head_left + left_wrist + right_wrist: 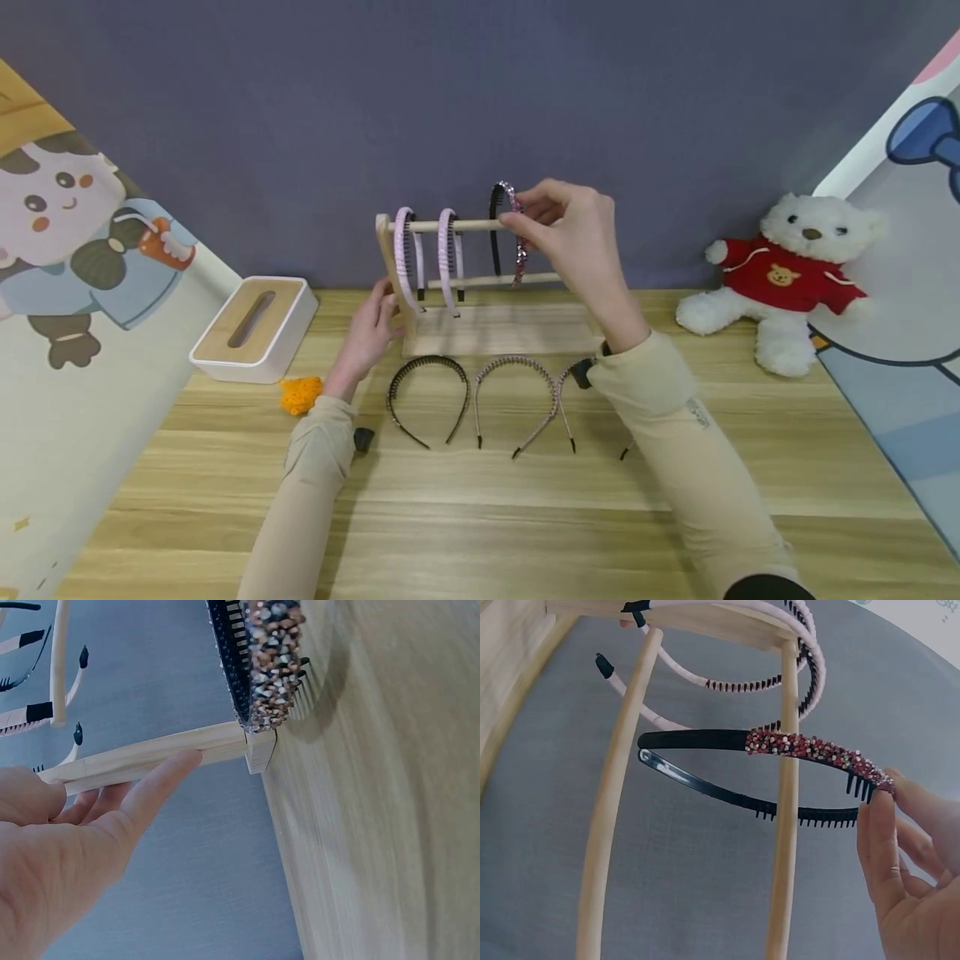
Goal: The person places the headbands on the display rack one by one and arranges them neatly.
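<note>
At left, only the head view shows me the tissue box (268,337), its contents hidden; my left hand (367,329) grips the wooden rack (502,327) bearing two pink headbands (446,257); right of them, my right hand (579,231) pinches the sequined headband (521,263) around the upper rod (475,225), its comb teeth (829,823) plainest in the right wrist view

The pink-studded headband (802,745) has smooth, glossy black plastic ends and a rough, glittering crust. The copper-beaded headband (274,671) sparkles just as coarsely over black plastic teeth. The pale pink headbands (444,254) look cloth-covered and matt. The display rack (502,329) is smooth, matt pale wood; the desk (450,533) shows wood grain under a soft sheen. The tissue box (290,340) looks like smooth white plastic, the teddy bear (817,221) fluffy plush.
</note>
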Tool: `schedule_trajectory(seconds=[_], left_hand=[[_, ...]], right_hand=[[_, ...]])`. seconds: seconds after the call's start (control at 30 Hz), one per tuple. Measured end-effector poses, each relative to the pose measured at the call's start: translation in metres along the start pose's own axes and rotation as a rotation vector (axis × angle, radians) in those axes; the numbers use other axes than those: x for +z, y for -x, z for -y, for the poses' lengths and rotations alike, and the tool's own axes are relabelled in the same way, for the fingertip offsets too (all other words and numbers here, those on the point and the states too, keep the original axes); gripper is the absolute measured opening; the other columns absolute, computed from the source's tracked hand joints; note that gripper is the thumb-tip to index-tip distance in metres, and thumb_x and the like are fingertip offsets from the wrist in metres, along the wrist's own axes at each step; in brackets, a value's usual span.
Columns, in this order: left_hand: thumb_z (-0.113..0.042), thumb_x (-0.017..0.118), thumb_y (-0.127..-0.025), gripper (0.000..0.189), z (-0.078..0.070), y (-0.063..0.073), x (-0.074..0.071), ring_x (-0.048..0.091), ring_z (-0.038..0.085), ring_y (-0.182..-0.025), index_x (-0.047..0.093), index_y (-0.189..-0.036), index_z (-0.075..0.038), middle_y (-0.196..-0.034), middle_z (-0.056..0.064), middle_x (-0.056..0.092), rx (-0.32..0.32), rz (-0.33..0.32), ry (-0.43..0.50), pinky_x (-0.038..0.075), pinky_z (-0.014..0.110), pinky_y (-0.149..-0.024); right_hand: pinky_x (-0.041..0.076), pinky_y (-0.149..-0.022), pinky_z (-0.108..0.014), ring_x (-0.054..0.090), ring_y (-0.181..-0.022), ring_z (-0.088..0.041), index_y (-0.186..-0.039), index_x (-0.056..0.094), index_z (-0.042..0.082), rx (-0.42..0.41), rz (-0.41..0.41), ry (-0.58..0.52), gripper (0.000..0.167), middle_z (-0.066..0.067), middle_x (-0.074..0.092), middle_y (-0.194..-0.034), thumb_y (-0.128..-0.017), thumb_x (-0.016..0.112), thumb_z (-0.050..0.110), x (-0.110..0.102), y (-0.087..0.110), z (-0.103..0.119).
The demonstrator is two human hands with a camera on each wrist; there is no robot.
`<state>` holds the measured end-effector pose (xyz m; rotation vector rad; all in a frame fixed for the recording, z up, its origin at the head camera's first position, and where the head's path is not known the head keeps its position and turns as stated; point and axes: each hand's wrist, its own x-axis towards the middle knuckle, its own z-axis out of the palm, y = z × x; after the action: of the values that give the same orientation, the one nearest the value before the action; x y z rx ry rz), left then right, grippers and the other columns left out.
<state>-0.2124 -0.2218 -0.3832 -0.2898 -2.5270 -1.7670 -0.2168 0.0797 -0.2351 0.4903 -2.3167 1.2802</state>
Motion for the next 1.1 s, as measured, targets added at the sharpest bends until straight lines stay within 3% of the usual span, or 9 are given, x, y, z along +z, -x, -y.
schedule_trajectory(seconds=[0.43,1.1], left_hand=[[-0.020,0.029,-0.119,0.053,0.002,-0.002,0.001,0.042,0.051,-0.147,0.025,-0.169,-0.003,-0.166,0.028,0.034,-0.002,0.000,-0.016,0.055,0.058,-0.108],[-0.020,0.029,-0.119,0.052,0.004,-0.002,0.001,0.041,0.051,-0.147,0.027,-0.168,-0.002,-0.165,0.029,0.036,0.014,0.000,-0.029,0.055,0.060,-0.108]], right_hand=[[0.063,-0.069,-0.025,0.075,-0.076,-0.021,-0.112,0.081,0.001,0.002,0.044,0.001,0.028,-0.011,0.079,-0.094,-0.094,0.086,0.021,0.018,-0.001,-0.005],[0.064,-0.070,-0.034,0.072,-0.078,-0.023,-0.111,0.079,0.000,0.044,0.083,0.047,0.029,-0.012,0.078,-0.092,-0.093,0.089,0.021,0.042,0.006,-0.010]])
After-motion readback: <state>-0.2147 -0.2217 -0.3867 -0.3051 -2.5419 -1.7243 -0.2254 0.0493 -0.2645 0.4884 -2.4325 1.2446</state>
